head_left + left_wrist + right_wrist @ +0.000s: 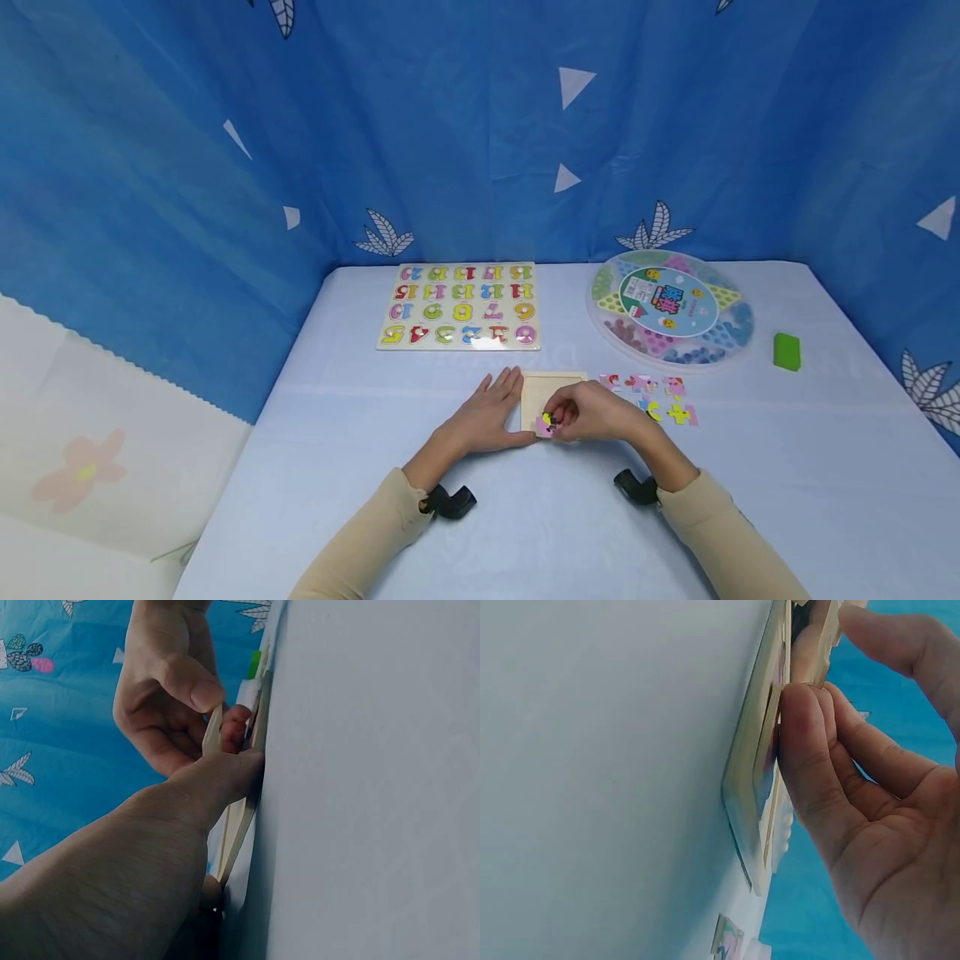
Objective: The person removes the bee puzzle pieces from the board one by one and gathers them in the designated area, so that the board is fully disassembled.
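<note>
A small square wooden puzzle tray [534, 396] lies on the table in the head view. My left hand [487, 417] rests against its left side, fingers straight and the thumb stretched along the near edge. Over the tray's near part, my right hand [592, 410] pinches a pink and yellow jigsaw piece [544, 424] between thumb and fingers. That piece [213, 731] stands tilted, edge-on, in the left wrist view. A coloured piece [765, 761] sits inside the tray beneath my right fingers in the right wrist view; the hand hides it in the head view.
Several loose jigsaw pieces [675, 386] lie right of the tray. Behind it are a wooden number board [463, 307] on the left and a round bead box [670, 308] on the right. A green block [787, 352] lies farther right. Blue cloth [480, 133] hangs behind the table.
</note>
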The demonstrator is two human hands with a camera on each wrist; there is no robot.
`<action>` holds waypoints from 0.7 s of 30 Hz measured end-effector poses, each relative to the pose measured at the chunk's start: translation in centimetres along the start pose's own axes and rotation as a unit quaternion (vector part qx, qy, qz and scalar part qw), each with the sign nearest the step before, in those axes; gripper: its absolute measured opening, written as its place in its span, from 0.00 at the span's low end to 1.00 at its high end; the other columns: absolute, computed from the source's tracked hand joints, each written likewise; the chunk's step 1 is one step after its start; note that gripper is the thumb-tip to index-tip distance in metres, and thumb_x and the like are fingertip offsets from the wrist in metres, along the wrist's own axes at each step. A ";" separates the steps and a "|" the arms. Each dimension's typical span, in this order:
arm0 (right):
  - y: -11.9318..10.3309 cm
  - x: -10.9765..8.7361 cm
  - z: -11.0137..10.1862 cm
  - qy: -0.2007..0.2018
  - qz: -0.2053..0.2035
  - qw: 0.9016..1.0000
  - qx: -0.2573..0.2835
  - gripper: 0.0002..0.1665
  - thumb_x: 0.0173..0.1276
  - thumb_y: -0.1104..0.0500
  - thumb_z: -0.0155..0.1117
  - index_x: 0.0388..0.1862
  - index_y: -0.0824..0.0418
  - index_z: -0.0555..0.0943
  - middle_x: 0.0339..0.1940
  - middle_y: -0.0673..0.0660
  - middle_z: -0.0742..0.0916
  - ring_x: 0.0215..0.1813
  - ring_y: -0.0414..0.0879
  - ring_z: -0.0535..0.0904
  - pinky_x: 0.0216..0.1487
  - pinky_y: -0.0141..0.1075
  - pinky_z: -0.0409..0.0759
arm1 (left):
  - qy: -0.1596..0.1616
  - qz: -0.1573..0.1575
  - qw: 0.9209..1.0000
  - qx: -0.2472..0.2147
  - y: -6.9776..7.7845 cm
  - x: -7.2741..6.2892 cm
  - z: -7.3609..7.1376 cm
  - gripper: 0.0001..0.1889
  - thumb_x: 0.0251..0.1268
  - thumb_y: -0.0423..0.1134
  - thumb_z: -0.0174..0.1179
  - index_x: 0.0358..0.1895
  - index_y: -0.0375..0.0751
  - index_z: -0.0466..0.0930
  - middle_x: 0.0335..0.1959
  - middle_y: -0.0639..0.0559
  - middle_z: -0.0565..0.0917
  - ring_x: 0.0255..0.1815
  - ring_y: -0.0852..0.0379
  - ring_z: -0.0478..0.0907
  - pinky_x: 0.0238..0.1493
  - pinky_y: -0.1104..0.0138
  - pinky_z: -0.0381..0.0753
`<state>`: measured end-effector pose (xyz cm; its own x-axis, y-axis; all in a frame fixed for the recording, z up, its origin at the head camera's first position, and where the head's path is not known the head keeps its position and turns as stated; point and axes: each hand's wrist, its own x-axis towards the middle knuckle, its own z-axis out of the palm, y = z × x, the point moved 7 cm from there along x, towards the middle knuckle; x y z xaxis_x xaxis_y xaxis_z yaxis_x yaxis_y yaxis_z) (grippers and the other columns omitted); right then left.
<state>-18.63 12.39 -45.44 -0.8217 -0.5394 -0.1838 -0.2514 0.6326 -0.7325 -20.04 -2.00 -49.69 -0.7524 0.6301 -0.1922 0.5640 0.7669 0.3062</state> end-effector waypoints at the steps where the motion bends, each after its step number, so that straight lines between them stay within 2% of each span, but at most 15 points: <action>1: 0.0 -0.1 0.0 0.000 -0.002 1.000 0.001 0.15 0.52 0.62 0.75 0.40 0.61 0.85 0.28 0.49 0.84 0.29 0.39 0.77 0.31 0.27 0.81 | 0.001 0.001 1.000 0.000 0.0 0.0 0.0 0.53 0.61 0.71 0.51 0.78 0.38 0.43 0.81 0.48 0.43 0.82 0.53 0.38 0.81 0.55 0.42; 8: 0.1 -0.9 -0.9 0.018 -0.008 1.000 0.002 0.16 0.52 0.63 0.74 0.41 0.62 0.83 0.29 0.50 0.83 0.30 0.39 0.78 0.33 0.27 0.82 | -0.006 -0.003 1.000 -0.001 0.0 0.0 0.0 0.54 0.61 0.72 0.50 0.79 0.39 0.40 0.81 0.48 0.41 0.82 0.54 0.37 0.81 0.56 0.41; 21: 1.7 -2.8 -3.2 0.070 0.019 0.997 -0.022 0.20 0.52 0.60 0.76 0.45 0.62 0.84 0.31 0.51 0.83 0.33 0.41 0.76 0.33 0.28 0.80 | -0.006 -0.003 1.000 -0.005 0.2 -0.2 -0.1 0.54 0.62 0.71 0.50 0.79 0.39 0.40 0.81 0.48 0.42 0.82 0.54 0.37 0.81 0.56 0.41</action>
<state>-18.40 16.74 -44.10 -0.8936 -0.4339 -0.1145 -0.2389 0.6761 -0.6970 -19.86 -1.97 -49.52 -0.7511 0.6273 -0.2058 0.5561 0.7691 0.3148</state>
